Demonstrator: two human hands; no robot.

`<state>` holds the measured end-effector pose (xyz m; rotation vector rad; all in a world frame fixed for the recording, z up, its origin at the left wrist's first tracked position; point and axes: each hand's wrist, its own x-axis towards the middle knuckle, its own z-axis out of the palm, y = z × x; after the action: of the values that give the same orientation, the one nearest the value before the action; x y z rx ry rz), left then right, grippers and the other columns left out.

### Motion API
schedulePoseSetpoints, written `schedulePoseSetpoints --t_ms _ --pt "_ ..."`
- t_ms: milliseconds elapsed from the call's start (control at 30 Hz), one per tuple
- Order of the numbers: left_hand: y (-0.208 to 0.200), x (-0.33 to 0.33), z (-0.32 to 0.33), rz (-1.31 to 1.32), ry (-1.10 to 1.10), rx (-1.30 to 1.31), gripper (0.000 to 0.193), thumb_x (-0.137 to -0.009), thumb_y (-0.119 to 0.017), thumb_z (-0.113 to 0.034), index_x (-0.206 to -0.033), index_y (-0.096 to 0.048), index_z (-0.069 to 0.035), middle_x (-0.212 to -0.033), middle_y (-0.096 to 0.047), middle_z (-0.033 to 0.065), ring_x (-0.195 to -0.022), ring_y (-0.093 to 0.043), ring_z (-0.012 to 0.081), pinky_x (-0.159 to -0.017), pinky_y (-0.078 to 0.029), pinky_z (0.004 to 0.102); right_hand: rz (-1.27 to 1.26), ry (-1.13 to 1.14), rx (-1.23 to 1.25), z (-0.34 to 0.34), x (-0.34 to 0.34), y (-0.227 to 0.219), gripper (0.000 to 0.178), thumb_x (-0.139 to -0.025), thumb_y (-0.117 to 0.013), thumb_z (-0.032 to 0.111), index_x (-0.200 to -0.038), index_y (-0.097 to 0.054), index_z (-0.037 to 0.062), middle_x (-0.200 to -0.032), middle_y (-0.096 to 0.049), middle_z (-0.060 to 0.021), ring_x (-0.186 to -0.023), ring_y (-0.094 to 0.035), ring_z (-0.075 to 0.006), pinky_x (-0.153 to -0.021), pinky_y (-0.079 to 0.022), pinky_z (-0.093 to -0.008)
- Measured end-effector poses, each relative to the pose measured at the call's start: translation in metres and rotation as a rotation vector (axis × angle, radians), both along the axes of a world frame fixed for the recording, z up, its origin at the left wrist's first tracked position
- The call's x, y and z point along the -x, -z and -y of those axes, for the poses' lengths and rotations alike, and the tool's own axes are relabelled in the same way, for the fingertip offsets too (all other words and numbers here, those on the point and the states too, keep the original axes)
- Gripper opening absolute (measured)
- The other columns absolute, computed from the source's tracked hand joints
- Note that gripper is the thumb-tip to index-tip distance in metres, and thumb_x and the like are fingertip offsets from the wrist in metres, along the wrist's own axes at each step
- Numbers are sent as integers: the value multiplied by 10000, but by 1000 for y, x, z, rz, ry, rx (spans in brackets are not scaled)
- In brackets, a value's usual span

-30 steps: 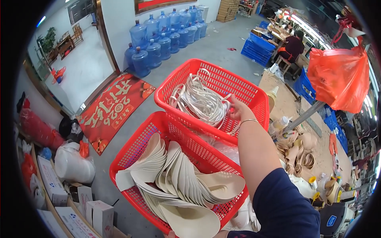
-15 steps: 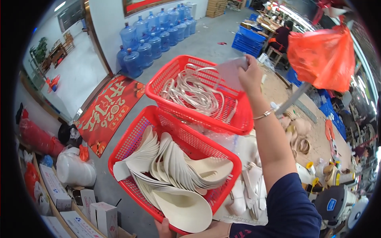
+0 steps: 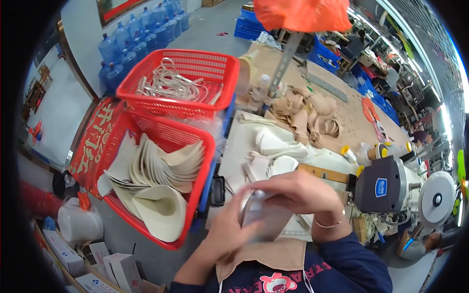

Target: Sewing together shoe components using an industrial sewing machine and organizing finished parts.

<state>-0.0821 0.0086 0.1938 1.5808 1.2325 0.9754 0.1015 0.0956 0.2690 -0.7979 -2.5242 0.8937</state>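
Observation:
In front of my chest both hands come together around a thin, smooth greyish sheet (image 3: 274,223). My right hand (image 3: 309,196) is closed on its upper right part, the fingers bent over the top. At its left edge my left hand (image 3: 222,238) grips with thumb and fingers, blurred by motion. A small shiny spot shows at the sheet's top, too smeared to name. To the left, a red plastic basket (image 3: 209,161) holds fanned stacks of cream, curved cut pieces (image 3: 163,166). Behind it a second red basket (image 3: 229,80) contains a tangle of pale straps (image 3: 171,85).
Beyond my hands a workbench (image 3: 288,66) carries pale cut pieces (image 3: 273,144), brown pieces (image 3: 310,110) and a wooden ruler (image 3: 322,173). A sewing machine (image 3: 383,188) stands at the right. An orange bag (image 3: 303,14) hangs on a post. Boxes (image 3: 122,273) line the lower left.
My right hand has come down from the upper basket with the sheet. My left hand has left the lower basket's rim and joined it. The view has swung to the right.

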Motion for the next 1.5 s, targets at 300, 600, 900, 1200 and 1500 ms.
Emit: schedulePoseSetpoints --t_ms 300,600,900,1200,1500 --pt "160 -92 33 1223 -78 665 325 -908 -461 -104 -1211 -438 10 -1169 -537 128 -1027 -558 235 -871 -460 361 -9 608 39 60 -104 132 619 -792 -627 59 -1325 -319 -1 -1210 -488 -171 -1050 -525 -228 -859 -439 -325" --pt "183 -135 82 1319 58 560 461 -969 -312 -324 -1258 -393 27 -1242 -484 156 -1123 -492 274 -960 -388 380 -654 571 780 183 -150 229 549 -824 -521 -51 -1323 -293 -32 -1160 -541 -119 -1062 -520 -158 -897 -411 -279" --pt "178 -195 173 1212 54 507 491 -969 -287 -353 -1289 -371 11 -1295 -448 129 -1180 -442 257 -1001 -344 380 -888 536 739 271 -212 256 467 -841 -516 -26 -1281 -361 -20 -1135 -558 -111 -1036 -532 -150 -900 -413 -277" --pt "191 -227 216 1260 266 636 533 -827 -486 -183 -1305 -353 10 -1293 -451 135 -1190 -434 277 -1022 -311 398 -749 896 610 297 -243 284 186 -880 -569 161 -945 -537 -11 -780 -594 -20 -693 -512 -63 -633 -428 -209" --pt "196 -234 200 599 -163 218 663 -688 -652 46 -1279 -366 -39 -1125 -523 90 -1036 -520 195 -864 -443 313 -580 807 537 296 -238 284 220 -888 -567 218 -863 -563 0 -725 -560 8 -652 -464 -43 -601 -403 -198"
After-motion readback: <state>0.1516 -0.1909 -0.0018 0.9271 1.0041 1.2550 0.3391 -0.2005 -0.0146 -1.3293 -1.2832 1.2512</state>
